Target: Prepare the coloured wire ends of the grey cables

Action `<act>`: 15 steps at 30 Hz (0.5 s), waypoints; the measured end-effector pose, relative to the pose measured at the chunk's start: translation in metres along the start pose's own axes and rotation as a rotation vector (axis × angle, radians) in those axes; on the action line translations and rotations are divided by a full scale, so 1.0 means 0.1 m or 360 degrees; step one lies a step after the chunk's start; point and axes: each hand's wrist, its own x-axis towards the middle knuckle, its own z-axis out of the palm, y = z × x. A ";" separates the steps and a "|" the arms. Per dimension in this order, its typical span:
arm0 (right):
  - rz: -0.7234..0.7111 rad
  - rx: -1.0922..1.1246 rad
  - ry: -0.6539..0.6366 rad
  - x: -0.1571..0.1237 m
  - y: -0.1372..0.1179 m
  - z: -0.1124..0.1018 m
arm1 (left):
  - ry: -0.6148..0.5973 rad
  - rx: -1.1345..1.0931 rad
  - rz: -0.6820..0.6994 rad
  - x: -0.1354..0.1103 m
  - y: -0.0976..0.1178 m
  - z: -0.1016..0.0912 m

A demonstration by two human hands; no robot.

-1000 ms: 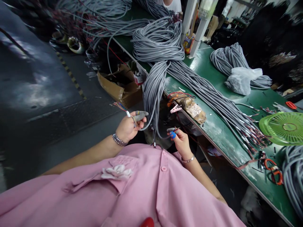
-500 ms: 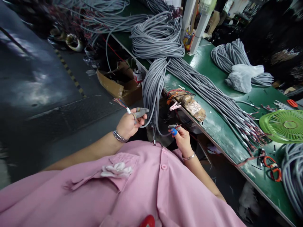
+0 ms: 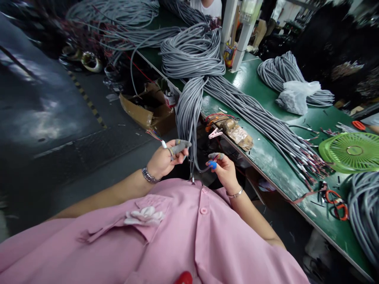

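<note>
My left hand (image 3: 162, 161) is closed around a grey cable, with grey wraps on some of its fingers. That cable's white-sleeved end (image 3: 164, 144) sticks out behind the hand, its thin coloured wires (image 3: 154, 135) fanned out. My right hand (image 3: 225, 172), a blue cot (image 3: 212, 164) on its thumb and a grey wrap on a finger, pinches the end of a grey cable (image 3: 203, 170). Most of that end is hidden by the fingers. Between the hands, a bundle of grey cables (image 3: 189, 104) hangs over the table edge; one white-sleeved end (image 3: 192, 179) dangles near my shirt.
On the green table (image 3: 248, 102) lie a large cable coil (image 3: 192, 51), a row of cables with stripped ends, a taped block (image 3: 237, 132) with a pink clip, orange-handled scissors (image 3: 340, 211) and a green fan (image 3: 352, 150). A cardboard box (image 3: 137, 110) stands below. Another person is at the back.
My left hand has come slightly right, nearer the hanging cables. The reddish wires seen at my right fingertips are now mostly covered. The view has shifted a little.
</note>
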 end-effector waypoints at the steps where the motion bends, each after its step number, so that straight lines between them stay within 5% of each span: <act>1: 0.0019 0.0036 0.0006 0.02 -0.01 0.01 | -0.0057 0.0049 -0.0020 0.01 -0.01 0.03; 9: 0.0298 0.0335 -0.0060 0.14 -0.02 0.07 | -0.0489 0.0472 0.0034 0.18 -0.01 0.41; 15: 0.0509 0.0650 -0.0113 0.22 0.07 0.05 | -0.0666 0.0378 -0.0141 0.25 -0.07 0.45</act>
